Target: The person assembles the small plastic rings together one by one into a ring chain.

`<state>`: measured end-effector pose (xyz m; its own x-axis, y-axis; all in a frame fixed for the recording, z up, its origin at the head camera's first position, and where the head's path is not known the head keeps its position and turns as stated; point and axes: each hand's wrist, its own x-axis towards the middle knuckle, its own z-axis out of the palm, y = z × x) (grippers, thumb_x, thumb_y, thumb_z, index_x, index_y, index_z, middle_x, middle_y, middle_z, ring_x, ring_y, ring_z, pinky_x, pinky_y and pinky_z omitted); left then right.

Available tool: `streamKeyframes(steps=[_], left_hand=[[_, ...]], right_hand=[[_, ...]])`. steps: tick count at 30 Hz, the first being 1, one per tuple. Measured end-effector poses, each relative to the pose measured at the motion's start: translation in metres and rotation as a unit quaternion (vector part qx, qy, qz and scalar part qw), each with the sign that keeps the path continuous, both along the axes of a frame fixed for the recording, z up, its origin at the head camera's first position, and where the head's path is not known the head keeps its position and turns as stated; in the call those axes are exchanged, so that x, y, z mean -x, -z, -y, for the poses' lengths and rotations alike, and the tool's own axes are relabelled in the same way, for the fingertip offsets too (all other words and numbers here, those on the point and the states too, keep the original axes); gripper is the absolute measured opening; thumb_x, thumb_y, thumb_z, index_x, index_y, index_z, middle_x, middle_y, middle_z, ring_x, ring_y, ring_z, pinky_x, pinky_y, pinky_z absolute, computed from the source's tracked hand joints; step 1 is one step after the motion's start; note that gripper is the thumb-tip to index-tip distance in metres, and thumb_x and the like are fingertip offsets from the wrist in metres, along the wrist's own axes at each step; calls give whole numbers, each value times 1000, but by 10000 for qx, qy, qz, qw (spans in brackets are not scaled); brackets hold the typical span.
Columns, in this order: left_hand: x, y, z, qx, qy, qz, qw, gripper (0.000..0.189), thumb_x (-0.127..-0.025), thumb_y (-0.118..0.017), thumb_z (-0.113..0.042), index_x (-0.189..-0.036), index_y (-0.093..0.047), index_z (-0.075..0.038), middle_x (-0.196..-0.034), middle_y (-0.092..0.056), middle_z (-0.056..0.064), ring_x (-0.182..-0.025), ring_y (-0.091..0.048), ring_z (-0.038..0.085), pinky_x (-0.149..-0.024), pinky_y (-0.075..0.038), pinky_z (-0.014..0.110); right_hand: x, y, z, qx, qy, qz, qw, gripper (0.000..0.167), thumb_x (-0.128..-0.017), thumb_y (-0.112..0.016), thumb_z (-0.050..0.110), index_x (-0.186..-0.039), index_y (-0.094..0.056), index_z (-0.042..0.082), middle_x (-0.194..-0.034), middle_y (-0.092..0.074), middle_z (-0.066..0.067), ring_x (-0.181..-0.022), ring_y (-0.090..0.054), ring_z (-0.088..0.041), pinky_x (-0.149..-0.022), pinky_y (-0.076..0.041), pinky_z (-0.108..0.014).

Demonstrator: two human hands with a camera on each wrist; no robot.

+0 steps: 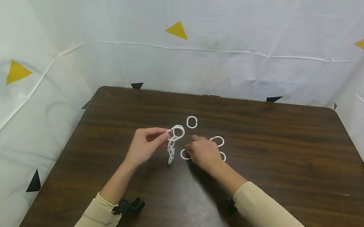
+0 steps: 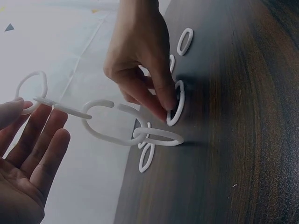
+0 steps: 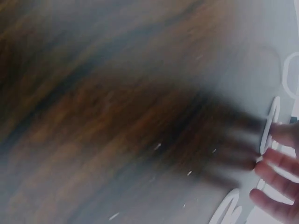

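Between the thumb and fingertips of my left hand (image 1: 145,145) is the top of a short chain of white plastic links (image 2: 112,140). In the head view the chain hangs down over the table; in the left wrist view its links loop through one another, one showing a small gap. To the right of the chain, my right hand (image 1: 206,153) is low over the table. Its thumb and fingers pinch a loose white link (image 2: 182,100) at the tabletop, partly hidden by the fingers in the head view.
Another loose link (image 1: 192,116) lies farther back on the dark wood table (image 1: 284,150). Two more, a back right link (image 1: 222,141) and a front right link (image 1: 224,157), lie beside my right hand, partly covered by it. White sheeting (image 1: 208,71) stands behind the table.
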<state>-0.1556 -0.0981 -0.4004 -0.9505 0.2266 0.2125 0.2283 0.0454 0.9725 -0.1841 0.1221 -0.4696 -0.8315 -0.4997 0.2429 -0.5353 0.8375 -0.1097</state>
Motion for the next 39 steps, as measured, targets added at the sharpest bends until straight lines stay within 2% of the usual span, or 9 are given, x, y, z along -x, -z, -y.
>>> streamKeyframes(steps=[5, 10, 12, 17, 20, 25, 27, 34, 39], left_hand=[[2, 0, 0, 14, 30, -47, 10000, 20, -91, -68, -2, -107, -69, 12, -104, -66, 32, -87, -67, 45, -75, -57, 53], [2, -3, -1, 54, 8, -56, 10000, 21, -91, -68, -2, -106, -69, 12, -103, -68, 30, -87, -67, 45, -75, -55, 58], [2, -3, -1, 97, -17, -45, 9999, 20, -91, -69, -3, -106, -70, 11, -102, -68, 29, -86, -68, 41, -75, -57, 53], [2, -4, 0, 133, -45, -20, 9999, 19, -91, -69, -2, -105, -71, 9, -101, -70, 25, -79, -69, 14, -71, -60, 33], [2, -4, 0, 108, -51, -30, 9999, 18, -91, -69, -2, -105, -71, 9, -100, -70, 24, -79, -70, 17, -71, -60, 33], [2, -4, 0, 36, -28, -50, 10000, 18, -91, -68, -1, -105, -70, 10, -99, -69, 27, -85, -66, 47, -75, -57, 54], [2, -4, 0, 43, 11, -64, 10000, 19, -91, -68, -1, -105, -70, 11, -100, -68, 29, -87, -64, 52, -75, -55, 58], [3, -4, 1, 179, -1, -62, 9998, 20, -91, -69, -3, -106, -71, 9, -101, -70, 26, -82, -70, 30, -72, -60, 38], [2, -4, 1, 94, 5, -34, 10000, 19, -90, -69, -2, -105, -71, 10, -98, -70, 24, -86, -67, 46, -71, -60, 33]], right_hand=[[1, 2, 1, -95, -142, -129, 9998, 4, -84, -75, 22, -80, -76, 23, -75, -57, 2, -69, -64, -25, -49, -51, -43], [3, 0, 2, -185, -68, 45, 9998, 7, -85, -73, 20, -79, -69, 19, -78, -59, 0, -72, -65, -25, -51, -52, -45], [3, -2, 1, -99, 47, 243, 9996, 10, -85, -72, 21, -78, -66, 19, -77, -60, 1, -71, -65, -24, -50, -51, -44], [8, -13, -3, 515, 465, 981, 9928, 10, -88, -71, 22, -81, -64, 20, -75, -63, 6, -69, -63, -18, -53, -51, -41], [11, -23, -6, 1050, 624, 1375, 9829, 3, -90, -71, 20, -90, -70, 17, -79, -67, 5, -72, -63, -15, -58, -52, -38], [14, -43, -11, 1939, 691, 1828, 9614, 20, -92, -67, 11, -111, -73, 8, -86, -72, -3, -72, -63, -12, -65, -52, -33], [15, -51, -13, 2310, 691, 1936, 9510, 21, -93, -65, 9, -112, -73, 6, -86, -72, -6, -68, -63, -12, -63, -51, -31], [15, -84, -15, 3874, 630, 2234, 8922, 17, -95, -65, 14, -106, -72, 2, -77, -71, -15, -62, -68, -25, -58, -56, -34], [15, -102, -14, 4788, 397, 2222, 8484, 19, -95, -66, 13, -103, -71, -4, -80, -70, -17, -68, -69, -36, -64, -60, -42]])
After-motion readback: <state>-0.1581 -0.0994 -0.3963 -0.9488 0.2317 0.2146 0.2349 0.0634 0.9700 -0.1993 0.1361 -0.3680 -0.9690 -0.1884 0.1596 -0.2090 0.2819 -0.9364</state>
